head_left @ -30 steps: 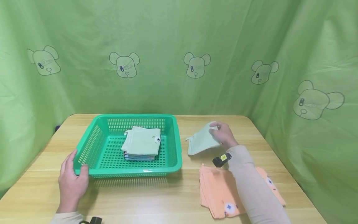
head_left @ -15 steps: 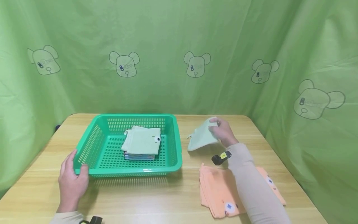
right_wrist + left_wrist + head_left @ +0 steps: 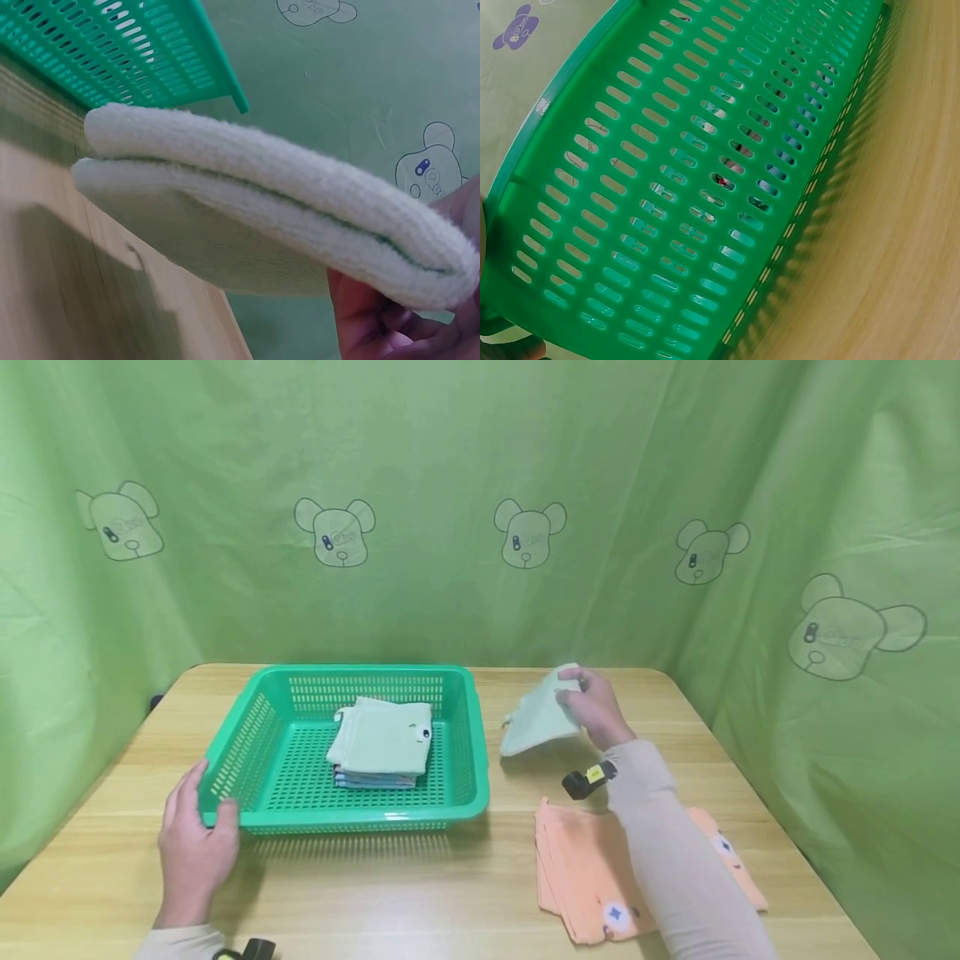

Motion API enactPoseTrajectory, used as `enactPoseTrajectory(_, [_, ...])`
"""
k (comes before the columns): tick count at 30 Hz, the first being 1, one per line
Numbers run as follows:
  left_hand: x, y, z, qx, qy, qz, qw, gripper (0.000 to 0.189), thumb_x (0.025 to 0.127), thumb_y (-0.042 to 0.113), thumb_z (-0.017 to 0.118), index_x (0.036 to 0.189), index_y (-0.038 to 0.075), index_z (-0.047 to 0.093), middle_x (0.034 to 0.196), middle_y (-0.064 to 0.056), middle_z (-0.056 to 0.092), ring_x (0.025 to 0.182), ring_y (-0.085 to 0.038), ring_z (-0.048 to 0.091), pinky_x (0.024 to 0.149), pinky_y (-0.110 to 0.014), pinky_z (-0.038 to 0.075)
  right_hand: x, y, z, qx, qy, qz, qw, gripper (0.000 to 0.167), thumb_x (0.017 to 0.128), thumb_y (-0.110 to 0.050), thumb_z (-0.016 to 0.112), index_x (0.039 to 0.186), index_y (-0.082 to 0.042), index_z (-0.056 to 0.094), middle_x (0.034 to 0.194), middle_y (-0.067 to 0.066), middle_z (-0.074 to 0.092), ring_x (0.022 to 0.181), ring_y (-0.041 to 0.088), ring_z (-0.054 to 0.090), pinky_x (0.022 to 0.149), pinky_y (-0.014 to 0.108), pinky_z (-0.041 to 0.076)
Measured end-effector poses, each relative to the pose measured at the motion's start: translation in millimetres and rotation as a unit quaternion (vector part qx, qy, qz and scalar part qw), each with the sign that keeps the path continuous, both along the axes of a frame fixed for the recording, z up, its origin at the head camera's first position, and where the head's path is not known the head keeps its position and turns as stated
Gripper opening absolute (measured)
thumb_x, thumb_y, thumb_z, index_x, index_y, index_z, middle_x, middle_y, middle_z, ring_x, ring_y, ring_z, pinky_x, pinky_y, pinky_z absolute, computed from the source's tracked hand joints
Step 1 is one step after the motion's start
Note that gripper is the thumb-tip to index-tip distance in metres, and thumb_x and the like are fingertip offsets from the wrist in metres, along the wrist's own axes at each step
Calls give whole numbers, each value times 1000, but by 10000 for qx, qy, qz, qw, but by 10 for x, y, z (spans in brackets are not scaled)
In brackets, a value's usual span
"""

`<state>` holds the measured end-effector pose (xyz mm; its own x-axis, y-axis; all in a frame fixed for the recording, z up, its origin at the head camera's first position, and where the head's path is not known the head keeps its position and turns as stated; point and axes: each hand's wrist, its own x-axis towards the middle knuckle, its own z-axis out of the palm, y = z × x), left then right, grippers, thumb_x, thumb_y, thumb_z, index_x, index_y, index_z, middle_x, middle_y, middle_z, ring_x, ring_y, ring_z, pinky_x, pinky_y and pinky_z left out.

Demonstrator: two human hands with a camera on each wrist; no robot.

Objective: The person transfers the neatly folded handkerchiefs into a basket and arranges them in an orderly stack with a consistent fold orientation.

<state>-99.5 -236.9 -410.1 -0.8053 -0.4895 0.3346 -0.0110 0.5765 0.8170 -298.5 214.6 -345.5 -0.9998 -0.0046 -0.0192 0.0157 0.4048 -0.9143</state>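
A pale green cloth (image 3: 536, 727), folded, is tilted in the air above the worktop (image 3: 375, 902), to the right of a green basket (image 3: 482, 760) and near its rim. From my remote seat I see the fingers of the right hand (image 3: 596, 706) pinching it by its upper end; the right wrist view shows two thick layers, joined on that side and slightly apart at the other. The left hand (image 3: 198, 847) rests at the basket's near left corner; whether its fingers curl round the rim, I cannot tell. Inside the basket is a neat stack (image 3: 386, 739), pale green on top, bluish edges beneath. Orange cloths (image 3: 588, 860) lie nearer, partly hidden by the right sleeve (image 3: 690, 852).

As I judge it, a firm pinch at the joined end suits this hold, since the loose layers could spread or droop if it slackened. I'd raise the low corner before any sideways move, so it doesn't catch the rim, and level the cloth so its fold stays square. The left hand need only steady the basket lightly, without tipping it.
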Motion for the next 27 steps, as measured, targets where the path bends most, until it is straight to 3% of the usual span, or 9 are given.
enactPoseTrajectory(18, [10, 6, 13, -21, 10, -14, 10000, 60, 92, 8, 48, 150, 6, 33, 151, -24, 31, 135, -49, 29, 108, -69, 20, -13, -174, 157, -507, 279, -141, 9982, 46, 87, 0, 55, 132, 2, 48, 136, 21, 46, 111, 33, 50, 90, 37, 51])
enactPoseTrajectory(27, [10, 5, 10, -64, -56, -5, 10000, 59, 93, 9, 47, 150, 6, 33, 151, -23, 31, 136, -48, 27, 109, -68, 19, -8, -214, 240, -600, 443, -164, 9971, 44, 88, -3, 57, 131, 0, 50, 154, 18, 28, 136, 34, 31, 107, 44, 38])
